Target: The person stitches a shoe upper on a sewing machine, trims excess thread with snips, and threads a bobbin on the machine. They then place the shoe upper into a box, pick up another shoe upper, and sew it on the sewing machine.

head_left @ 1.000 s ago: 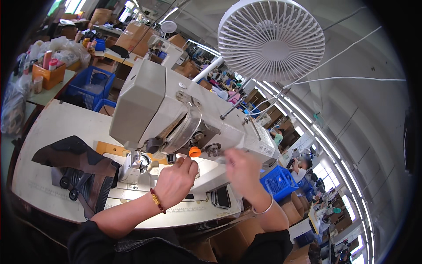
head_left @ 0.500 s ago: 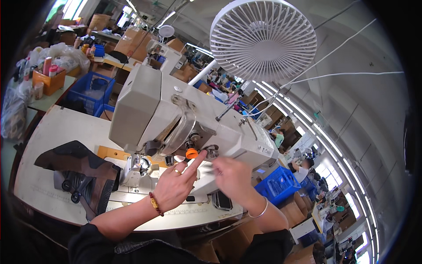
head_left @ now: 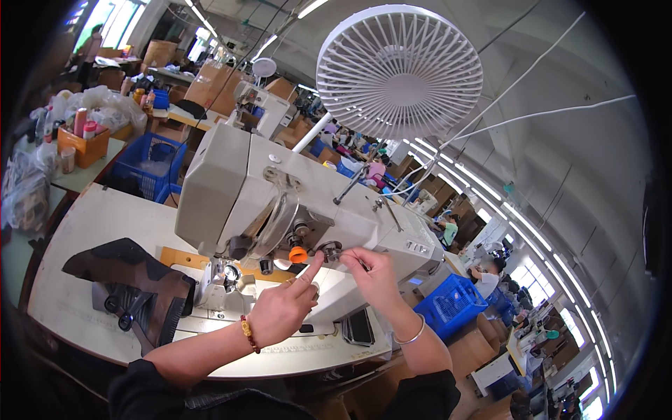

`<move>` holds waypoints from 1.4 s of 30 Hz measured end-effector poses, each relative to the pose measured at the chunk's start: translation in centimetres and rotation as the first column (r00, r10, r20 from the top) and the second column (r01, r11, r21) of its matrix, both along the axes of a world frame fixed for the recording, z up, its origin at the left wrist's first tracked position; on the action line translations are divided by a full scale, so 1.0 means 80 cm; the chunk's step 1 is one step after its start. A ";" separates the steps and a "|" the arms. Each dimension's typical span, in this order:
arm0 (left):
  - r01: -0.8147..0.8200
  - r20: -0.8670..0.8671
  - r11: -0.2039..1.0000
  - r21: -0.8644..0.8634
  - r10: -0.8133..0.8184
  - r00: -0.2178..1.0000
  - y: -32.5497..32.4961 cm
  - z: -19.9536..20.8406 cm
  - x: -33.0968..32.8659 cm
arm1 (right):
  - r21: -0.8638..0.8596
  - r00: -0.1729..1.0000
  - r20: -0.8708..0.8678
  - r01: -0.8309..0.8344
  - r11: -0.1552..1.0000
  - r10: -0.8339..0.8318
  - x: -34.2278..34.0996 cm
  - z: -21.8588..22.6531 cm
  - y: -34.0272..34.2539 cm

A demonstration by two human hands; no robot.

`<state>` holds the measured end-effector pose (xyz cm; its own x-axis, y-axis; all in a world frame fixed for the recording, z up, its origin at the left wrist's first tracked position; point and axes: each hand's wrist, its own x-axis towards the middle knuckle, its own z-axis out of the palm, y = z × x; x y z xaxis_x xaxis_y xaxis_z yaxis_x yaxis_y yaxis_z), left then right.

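A cream sewing machine (head_left: 308, 189) stands in front of me, with an orange cap (head_left: 298, 254) and a round metal disc part (head_left: 329, 250) on its near side. My left hand (head_left: 283, 313) reaches up with its index finger stretched out, the tip at the lower left of the disc; its other fingers are partly curled. Just right of the disc, my right hand (head_left: 372, 275) is pinched closed on something too small to make out. A dark brown shoe upper (head_left: 115, 269) and black-handled scissors (head_left: 124, 306) lie on the white table (head_left: 63, 231) at the left.
A white fan (head_left: 402, 77) hangs above the machine. Blue crates stand behind left (head_left: 147, 164) and at the right (head_left: 450, 304). An orange box (head_left: 85, 147) of bottles sits on a side table. Dark flat pieces (head_left: 358, 327) lie near the table's right end.
My right hand, blurred before, is now steady with its fingertips close beside the metal disc. The left index finger stays near the disc. The whole view has shifted slightly.
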<state>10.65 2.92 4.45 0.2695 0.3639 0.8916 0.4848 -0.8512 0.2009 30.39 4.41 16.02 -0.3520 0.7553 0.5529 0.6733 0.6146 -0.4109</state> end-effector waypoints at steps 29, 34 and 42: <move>-0.169 -0.098 0.985 -0.028 0.166 0.981 0.006 0.015 0.035 | 0.719 0.896 -0.109 0.370 0.588 -0.430 0.059 0.076 -0.003; -0.083 0.014 0.992 0.093 0.082 0.997 0.036 0.018 0.079 | 0.747 0.896 0.250 0.063 0.661 -0.367 0.018 0.002 -0.061; -0.051 0.060 0.992 0.120 0.044 0.997 0.039 0.017 0.087 | 0.870 0.733 0.357 -0.034 0.493 -0.580 -0.006 -0.017 -0.055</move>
